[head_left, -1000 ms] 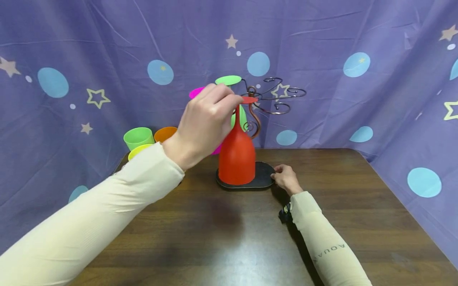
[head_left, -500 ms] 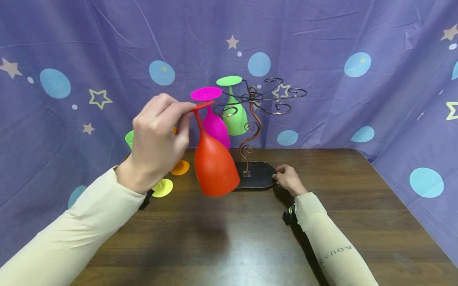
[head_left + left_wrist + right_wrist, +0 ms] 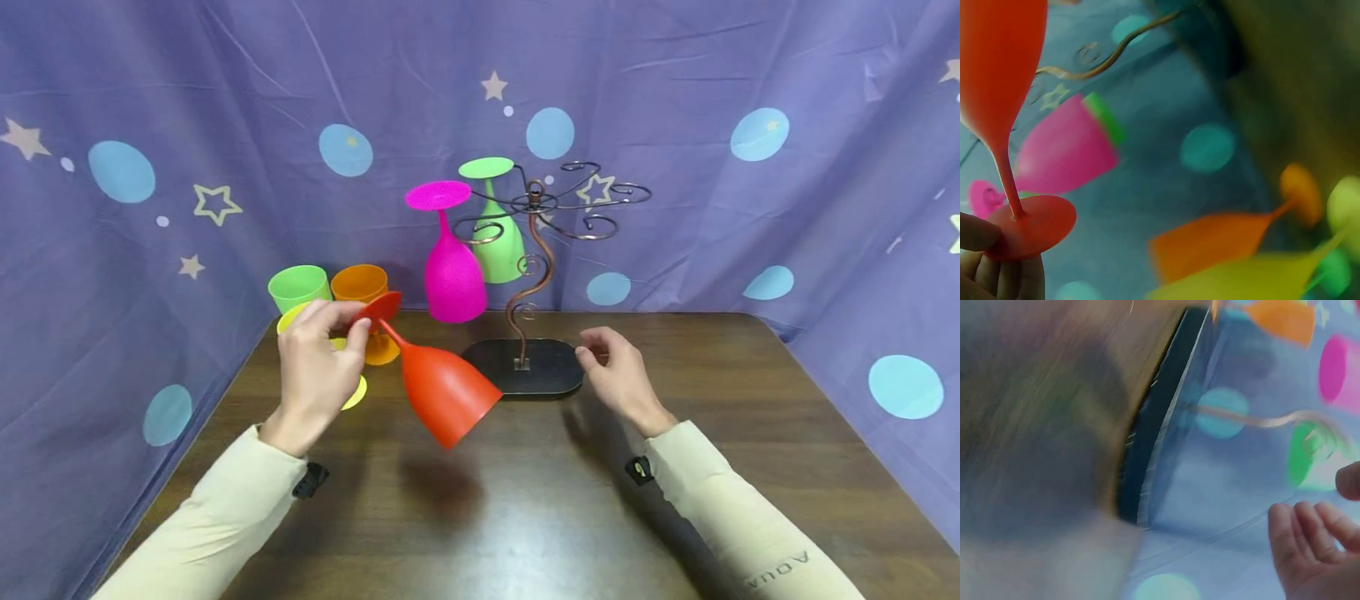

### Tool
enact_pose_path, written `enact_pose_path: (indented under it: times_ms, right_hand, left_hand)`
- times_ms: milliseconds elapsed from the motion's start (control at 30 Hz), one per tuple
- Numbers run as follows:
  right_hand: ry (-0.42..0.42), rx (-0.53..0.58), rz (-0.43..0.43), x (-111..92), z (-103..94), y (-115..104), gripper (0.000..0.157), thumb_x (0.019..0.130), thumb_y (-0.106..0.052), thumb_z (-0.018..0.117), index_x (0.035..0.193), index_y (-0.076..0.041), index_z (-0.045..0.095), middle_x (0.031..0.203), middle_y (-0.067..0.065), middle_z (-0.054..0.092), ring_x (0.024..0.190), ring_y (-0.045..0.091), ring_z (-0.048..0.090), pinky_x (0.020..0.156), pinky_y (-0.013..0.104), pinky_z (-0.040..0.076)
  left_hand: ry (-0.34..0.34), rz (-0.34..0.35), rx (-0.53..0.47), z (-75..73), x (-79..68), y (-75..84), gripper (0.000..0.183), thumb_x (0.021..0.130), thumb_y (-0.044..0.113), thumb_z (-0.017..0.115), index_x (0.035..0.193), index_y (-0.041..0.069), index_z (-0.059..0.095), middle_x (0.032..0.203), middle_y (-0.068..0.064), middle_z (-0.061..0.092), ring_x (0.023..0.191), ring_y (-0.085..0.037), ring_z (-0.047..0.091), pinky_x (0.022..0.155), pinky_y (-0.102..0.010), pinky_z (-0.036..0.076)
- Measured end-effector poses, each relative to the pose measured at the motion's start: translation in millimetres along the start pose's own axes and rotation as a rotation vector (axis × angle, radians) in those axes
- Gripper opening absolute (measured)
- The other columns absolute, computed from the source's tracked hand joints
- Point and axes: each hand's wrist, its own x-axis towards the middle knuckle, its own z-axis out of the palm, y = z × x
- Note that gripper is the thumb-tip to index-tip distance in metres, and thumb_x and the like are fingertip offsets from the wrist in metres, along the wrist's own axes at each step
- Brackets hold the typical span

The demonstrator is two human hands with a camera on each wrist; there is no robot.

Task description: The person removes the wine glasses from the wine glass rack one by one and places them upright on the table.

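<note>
My left hand pinches the foot of a red plastic wine glass. Its bowl tilts down to the right, above the table. In the left wrist view the thumb and fingers grip the rim of that red foot. My right hand is just off the right end of the black base of a metal glass rack, fingers loosely bent and nothing held. Upside down on the rack's left hooks hang a magenta wine glass and a light green wine glass.
Behind my left hand stand an upright green glass, an orange glass and a yellow glass, partly hidden. Curled hooks reach out on the rack's right. A purple curtain hangs behind the wooden table.
The red glass has moved left and down, away from the rack, and tipped further over with my left hand. My right hand has come off the base and shifted slightly right.
</note>
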Motion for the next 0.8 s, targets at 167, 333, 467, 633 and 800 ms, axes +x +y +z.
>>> enact_pose_path:
  times_ms: [167,333,467,633,800]
  right_hand:
    - [0.022,-0.007,-0.381,-20.8,-4.1,-31.8,0.012,0.089,-0.006,0.063,0.100,-0.007,0.066,0.094,0.002,0.064,0.084,0.011,0.058,0.074,0.028,0.051]
    - [0.058,0.011,-0.740,-41.2,-3.7,-59.4,0.009,0.091,-0.011,0.060,0.094,-0.006,0.068,0.091,0.000,0.064,0.084,0.013,0.058,0.076,0.023,0.047]
    - [0.072,-0.035,-0.985,-52.6,-2.5,-77.1,0.017,0.091,-0.019,0.062,0.091,-0.003,0.068,0.089,0.004,0.063,0.080,0.018,0.059,0.073,0.028,0.050]
    - [0.054,-0.189,-1.196,-61.7,0.2,-89.5,0.030,0.090,-0.028,0.064,0.093,0.001,0.068,0.092,0.009,0.064,0.080,0.024,0.060,0.072,0.034,0.051]
    - [0.034,-0.303,-1.246,-65.0,0.8,-91.8,0.022,0.094,-0.017,0.055,0.098,0.001,0.068,0.093,0.010,0.066,0.083,0.027,0.061,0.078,0.038,0.051]
  left_hand:
    - [-0.085,-0.245,-0.045,19.2,-29.3,-16.4,0.010,0.078,-0.003,0.071,0.087,-0.001,0.072,0.077,-0.010,0.067,0.065,-0.019,0.058,0.059,-0.015,0.042]
    - [-0.213,-0.519,-0.101,41.7,-47.9,-24.1,0.010,0.081,-0.001,0.071,0.091,-0.001,0.072,0.079,-0.012,0.068,0.065,-0.017,0.058,0.056,-0.016,0.043]
    - [-0.284,-0.712,-0.195,59.9,-60.8,-26.7,0.013,0.081,-0.001,0.070,0.094,-0.003,0.071,0.080,-0.014,0.068,0.067,-0.014,0.058,0.058,-0.018,0.046]
    - [-0.313,-0.988,-0.496,79.5,-77.6,-27.1,0.019,0.081,-0.007,0.067,0.100,-0.011,0.066,0.080,-0.011,0.067,0.067,-0.013,0.062,0.062,-0.027,0.055]
    - [-0.334,-1.121,-0.699,93.0,-88.9,-22.2,0.023,0.082,-0.010,0.063,0.103,-0.016,0.061,0.080,-0.011,0.067,0.066,-0.016,0.065,0.061,-0.030,0.057]
